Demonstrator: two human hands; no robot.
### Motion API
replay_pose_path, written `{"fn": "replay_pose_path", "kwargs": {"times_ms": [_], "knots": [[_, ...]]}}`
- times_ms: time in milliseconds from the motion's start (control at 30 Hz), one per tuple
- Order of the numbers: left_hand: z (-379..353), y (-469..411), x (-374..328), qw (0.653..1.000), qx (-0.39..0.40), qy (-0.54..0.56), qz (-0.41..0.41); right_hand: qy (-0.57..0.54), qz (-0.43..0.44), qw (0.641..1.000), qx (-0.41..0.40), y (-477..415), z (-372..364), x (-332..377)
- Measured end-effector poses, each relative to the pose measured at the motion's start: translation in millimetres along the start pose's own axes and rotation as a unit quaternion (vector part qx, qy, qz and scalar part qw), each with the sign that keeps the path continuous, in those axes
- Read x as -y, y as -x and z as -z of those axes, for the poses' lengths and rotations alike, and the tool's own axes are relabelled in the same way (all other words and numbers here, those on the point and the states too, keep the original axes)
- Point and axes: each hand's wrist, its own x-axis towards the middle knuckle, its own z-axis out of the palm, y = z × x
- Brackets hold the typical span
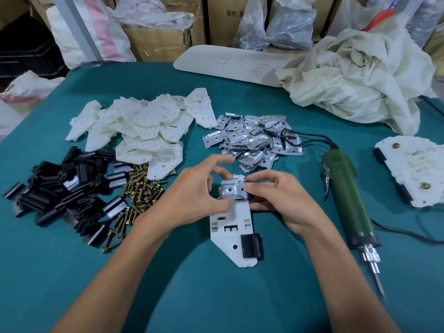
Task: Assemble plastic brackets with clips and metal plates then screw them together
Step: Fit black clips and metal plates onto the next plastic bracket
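Lying on the teal table cloth (216, 296), the flat white plastic bracket (231, 234) carries a black plastic clip (251, 246) on its near right edge. At its far end, left hand (192, 195) and right hand (281, 198) pinch a bent silver metal plate (231, 189); fingers hide that end.
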Motion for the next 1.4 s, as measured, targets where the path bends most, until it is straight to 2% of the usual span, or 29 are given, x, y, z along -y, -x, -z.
{"fn": "replay_pose_path", "kwargs": {"times_ms": [500,567,633,767,867,1200,1400], "knots": [[-6.8,2.8,2.9,1.0,-0.018,0.01,-0.013,0.002,0.018,1.0,-0.009,0.0,-0.8,-1.0],[-11.2,3.7,5.4,0.998,-0.042,0.041,-0.01,-0.013,0.038,0.999,-0.018,0.3,-1.6,0.1],[-16.4,4.5,6.5,0.99,-0.071,0.119,0.026,-0.044,0.061,0.997,-0.025,0.6,-1.7,1.7],[-26.6,6.3,8.9,0.955,-0.026,0.284,0.082,-0.077,0.082,0.993,-0.031,1.1,-1.9,3.0],[-29.8,9.0,8.3,0.946,-0.007,0.308,0.097,-0.081,0.084,0.993,-0.027,1.6,-3.1,3.1],[-28.5,10.5,7.7,0.935,-0.023,0.342,0.095,-0.074,0.077,0.994,0.006,4.0,-2.8,4.7],[-27.0,10.4,9.9,0.939,-0.027,0.333,0.082,-0.107,0.076,0.991,0.021,4.7,-1.8,4.4]]}}
